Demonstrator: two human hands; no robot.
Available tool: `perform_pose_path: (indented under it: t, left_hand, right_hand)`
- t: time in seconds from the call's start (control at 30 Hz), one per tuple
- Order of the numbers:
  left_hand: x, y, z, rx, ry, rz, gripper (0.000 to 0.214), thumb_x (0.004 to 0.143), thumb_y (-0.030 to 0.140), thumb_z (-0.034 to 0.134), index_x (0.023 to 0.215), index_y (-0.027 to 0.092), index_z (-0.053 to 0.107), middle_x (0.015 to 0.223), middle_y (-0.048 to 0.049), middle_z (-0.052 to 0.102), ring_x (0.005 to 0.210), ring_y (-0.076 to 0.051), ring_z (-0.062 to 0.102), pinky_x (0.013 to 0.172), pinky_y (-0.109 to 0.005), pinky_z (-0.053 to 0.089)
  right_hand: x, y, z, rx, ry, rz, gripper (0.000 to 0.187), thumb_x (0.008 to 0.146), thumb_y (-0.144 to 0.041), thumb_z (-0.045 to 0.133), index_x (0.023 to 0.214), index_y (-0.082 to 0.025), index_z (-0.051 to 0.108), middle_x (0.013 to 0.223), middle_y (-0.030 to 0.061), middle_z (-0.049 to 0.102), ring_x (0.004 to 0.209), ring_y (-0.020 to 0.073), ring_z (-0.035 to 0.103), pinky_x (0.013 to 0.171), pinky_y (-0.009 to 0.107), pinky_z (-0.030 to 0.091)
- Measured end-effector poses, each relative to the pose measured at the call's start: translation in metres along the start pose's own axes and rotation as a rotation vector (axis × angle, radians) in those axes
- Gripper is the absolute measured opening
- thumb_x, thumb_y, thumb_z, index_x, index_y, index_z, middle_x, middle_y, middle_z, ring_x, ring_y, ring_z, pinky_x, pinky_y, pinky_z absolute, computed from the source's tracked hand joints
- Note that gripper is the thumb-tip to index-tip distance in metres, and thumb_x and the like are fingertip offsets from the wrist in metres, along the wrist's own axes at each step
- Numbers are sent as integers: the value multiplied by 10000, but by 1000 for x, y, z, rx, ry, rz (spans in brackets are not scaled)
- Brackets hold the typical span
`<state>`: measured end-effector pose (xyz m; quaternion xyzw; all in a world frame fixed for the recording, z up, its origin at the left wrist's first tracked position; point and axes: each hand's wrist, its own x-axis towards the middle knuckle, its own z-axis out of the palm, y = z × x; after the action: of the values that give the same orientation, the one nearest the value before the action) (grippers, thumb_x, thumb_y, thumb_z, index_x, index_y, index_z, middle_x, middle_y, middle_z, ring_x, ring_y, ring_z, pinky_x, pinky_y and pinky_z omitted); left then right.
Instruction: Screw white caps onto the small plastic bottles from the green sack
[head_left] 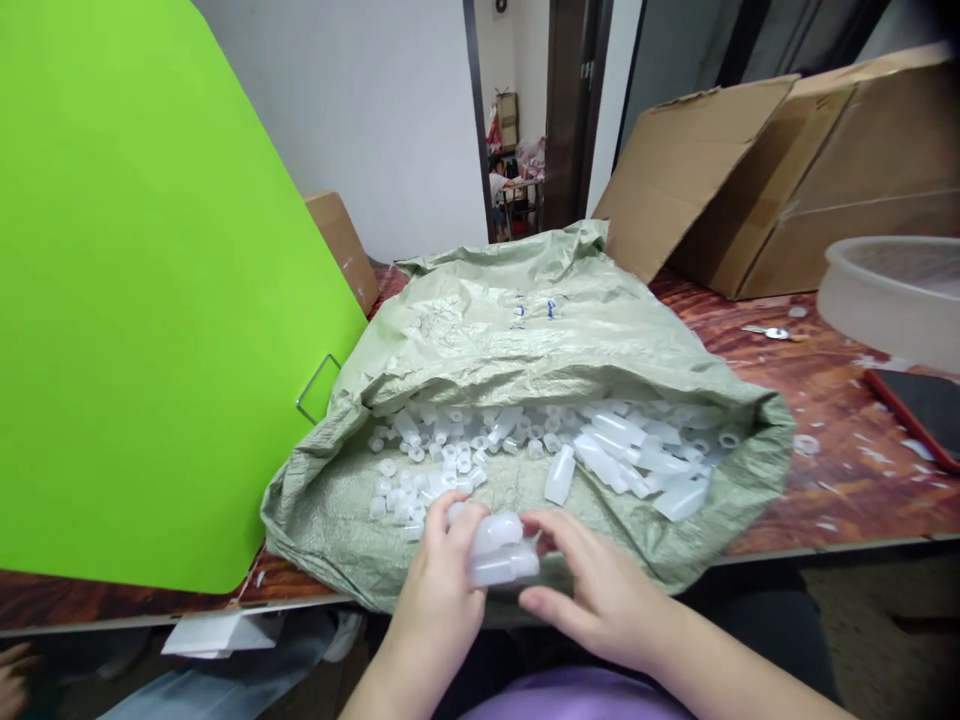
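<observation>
My left hand [445,575] is closed around a couple of small translucent white plastic bottles [504,565], their capped ends pointing right. Close to those ends is my right hand [592,590], thumb and fingers apart; whether its fingertips touch the bottles is unclear. Just beyond both hands, a pale green woven sack [525,365] lies with its mouth open towards me. Inside the mouth, small white caps [420,480] are heaped on the left. Loose white bottles [622,445] are piled on the right, and a single bottle [559,474] lies in front of them.
A tall bright green board [150,300] stands at the left. Cardboard boxes [780,180] sit at the back right. On the right of the wood-patterned table [757,375] are a round translucent tub [885,300], keys [769,331] and a red-edged phone [919,410]. Another person's hand [13,680] shows lower left.
</observation>
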<state>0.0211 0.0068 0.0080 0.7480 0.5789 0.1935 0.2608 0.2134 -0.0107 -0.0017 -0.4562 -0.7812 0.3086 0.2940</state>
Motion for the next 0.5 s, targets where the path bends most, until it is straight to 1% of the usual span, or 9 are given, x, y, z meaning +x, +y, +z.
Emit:
perform_pose_path:
  t: [0.03, 0.07, 0.13, 0.17, 0.2, 0.3, 0.37, 0.43, 0.5]
  left_hand:
    - [0, 0, 0, -10, 4, 1, 589, 602, -65, 404, 1096, 241, 501, 1274, -83, 299, 1126, -232, 464, 960, -405, 388]
    - [-1, 0, 0, -18, 6, 4, 584, 603, -63, 408, 1094, 238, 506, 1269, -83, 308, 1122, -229, 468, 960, -402, 389]
    - [-2, 1, -1, -23, 18, 12, 565, 609, -59, 412, 1083, 230, 519, 1258, -86, 325, 1120, -229, 474, 962, -397, 389]
    - [-3, 1, -1, -22, 23, 11, 557, 611, -58, 412, 1078, 225, 523, 1256, -88, 329, 1117, -229, 478, 963, -396, 389]
    - [-3, 1, -1, -21, 27, 8, 553, 612, -60, 409, 1074, 222, 526, 1254, -90, 332, 1111, -228, 485, 962, -396, 389]
    - [-6, 2, -2, -17, 3, 9, 565, 601, -68, 408, 1068, 229, 523, 1242, -87, 338, 1104, -226, 488, 964, -400, 389]
    - [-8, 2, -2, -11, -19, 25, 568, 602, -70, 407, 1066, 236, 520, 1235, -82, 339, 1101, -220, 484, 966, -399, 389]
    - [-11, 2, -2, 0, -33, 14, 569, 607, -67, 407, 1073, 241, 518, 1241, -81, 330, 1103, -223, 480, 971, -408, 384]
    - [-15, 1, -1, 4, -48, -18, 569, 607, -64, 413, 1075, 240, 521, 1256, -81, 313, 1124, -236, 468, 978, -420, 378]
  right_hand:
    - [-1, 0, 0, -1, 6, -30, 284, 877, -375, 448, 1060, -172, 523, 939, 84, 622, 818, 193, 584, 724, 309, 447]
    - [-1, 0, 0, -6, -9, -33, 260, 883, -364, 438, 1038, -175, 531, 904, 75, 624, 793, 188, 582, 702, 301, 447]
    - [-1, -1, 0, -6, -60, 24, 269, 917, -360, 362, 901, -185, 566, 729, 34, 599, 661, 163, 560, 610, 276, 432]
    - [-1, -1, 0, 0, -68, 48, 278, 909, -387, 377, 894, -185, 567, 717, 30, 588, 641, 159, 551, 594, 274, 427]
    - [-1, -1, 0, 2, -58, 40, 271, 893, -404, 412, 933, -182, 562, 760, 39, 593, 670, 165, 555, 612, 279, 432]
    - [-2, -3, 1, -29, -7, -101, 287, 864, -361, 481, 1078, -171, 504, 903, 77, 590, 786, 185, 551, 696, 300, 435]
    - [-2, -4, 2, -39, -17, -135, 200, 885, -314, 437, 989, -169, 527, 822, 62, 574, 737, 174, 528, 658, 286, 422]
    - [-2, -5, 5, 38, -35, -70, 170, 879, -311, 438, 864, -175, 538, 737, 30, 534, 673, 155, 494, 615, 268, 399]
    - [0, -6, 11, 233, -30, 45, 181, 861, -335, 468, 796, -179, 533, 703, 4, 499, 650, 135, 469, 606, 252, 383]
